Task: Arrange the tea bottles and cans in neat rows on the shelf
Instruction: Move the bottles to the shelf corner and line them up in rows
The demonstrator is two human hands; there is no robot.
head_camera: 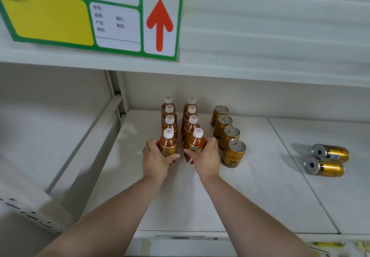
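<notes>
Two rows of brown tea bottles with white caps stand on the white shelf (250, 186), running front to back. My left hand (158, 159) grips the front bottle of the left row (168, 142). My right hand (206, 157) grips the front bottle of the right row (197, 140). To the right, a row of several upright gold cans (233, 152) runs front to back. Farther right, two gold cans (324, 166) lie on their sides.
The upper shelf edge with a large green and yellow price sign (90, 18) hangs low overhead. A grey shelf upright (118, 90) stands at the back left. The front lip of the shelf carries a label strip (180, 237).
</notes>
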